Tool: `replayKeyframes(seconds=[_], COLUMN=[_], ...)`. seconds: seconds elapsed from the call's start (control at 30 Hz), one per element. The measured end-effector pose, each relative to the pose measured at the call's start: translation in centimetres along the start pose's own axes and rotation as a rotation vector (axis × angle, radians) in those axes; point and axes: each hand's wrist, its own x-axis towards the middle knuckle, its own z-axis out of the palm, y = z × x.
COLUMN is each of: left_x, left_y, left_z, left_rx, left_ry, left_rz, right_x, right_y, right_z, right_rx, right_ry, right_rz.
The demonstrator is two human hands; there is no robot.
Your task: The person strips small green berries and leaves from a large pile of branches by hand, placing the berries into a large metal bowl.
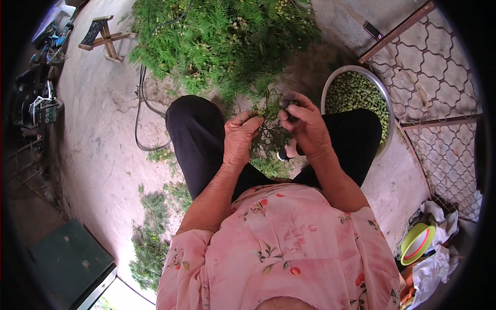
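Note:
My left hand (pixel 242 135) is closed, thumb and fingers pinching a leafy green conifer sprig (pixel 273 135) between my knees. Close beside it, my right hand (pixel 307 123) has its thumb and dark-stained fingers curled together at the sprig's other side. What those fingers hold, if anything, is too small to make out. Beyond my hands lies a big heap of feathery green branches (pixel 222 46) dotted with small pale green cones. By my right knee stands a wide metal basin (pixel 356 67), filled with small round green cones (pixel 355 92); my knee hides part of it.
A small wooden folding stool (pixel 106 40) stands at the far left. A dark hose (pixel 138 111) loops over the concrete floor. Loose sprigs (pixel 151 243) lie to my left, near a dark green box (pixel 72 262). On the right are a wire mesh panel (pixel 434 57) and a yellow-green bowl (pixel 416 244).

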Motion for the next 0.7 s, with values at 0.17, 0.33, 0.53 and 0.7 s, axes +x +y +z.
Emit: replayKeyframes(seconds=[0.17,0.33,0.53,0.7], left_x=[0.3,0.0,-0.1,0.1], left_y=[-0.8,-0.7,-0.3,-0.8], left_z=[-0.5,-0.5,0.5,0.1], left_rx=[0.153,0.143,0.219,0.109], left_ry=[-0.069,-0.155,-0.139,-0.074], left_rz=[0.141,0.147,0.104,0.097], right_x=[0.1,1.1,0.4,-0.2], right_y=[0.6,2.2,0.5,-4.2], right_z=[0.1,-0.4,-0.6,-1.5], right_rx=[-0.983,-1.199,-0.392,-0.627], right_ry=[-0.159,-0.204,-0.117,-0.012], right_rz=[-0.394,-0.592,0.107,-0.116])
